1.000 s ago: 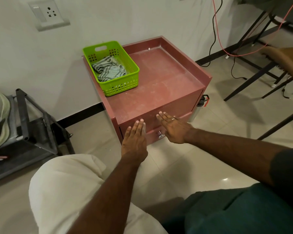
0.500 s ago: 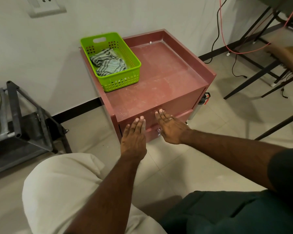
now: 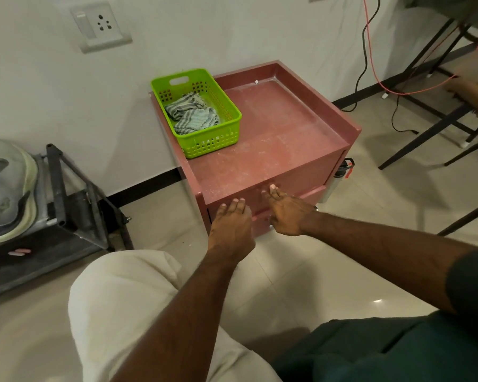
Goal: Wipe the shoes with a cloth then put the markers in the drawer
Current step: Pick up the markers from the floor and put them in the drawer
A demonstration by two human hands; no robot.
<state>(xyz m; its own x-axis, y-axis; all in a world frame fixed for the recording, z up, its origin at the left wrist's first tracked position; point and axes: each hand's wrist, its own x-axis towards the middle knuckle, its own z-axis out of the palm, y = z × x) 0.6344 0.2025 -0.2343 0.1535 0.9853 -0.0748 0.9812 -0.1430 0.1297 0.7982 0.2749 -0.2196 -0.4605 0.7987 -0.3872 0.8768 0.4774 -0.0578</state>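
Pressing flat on the drawer [image 3: 262, 199], left hand [image 3: 231, 226] and right hand [image 3: 286, 212] show straight fingers, holding nothing; it looks shut, likely task's end. Next: withdraw.

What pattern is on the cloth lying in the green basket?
The cloth is striped, grey with pale blue-green bands; the head view, the only one, shows it crumpled in the basket.

Your left hand [image 3: 231, 226] flat, fingers [image 3: 238, 205] straight and together, pointing forward, palm down. Your right hand [image 3: 286, 213] beside it, fingers extended, angled toward left. Both forearms stretched forward, bare, converging. Neither hand holds anything.
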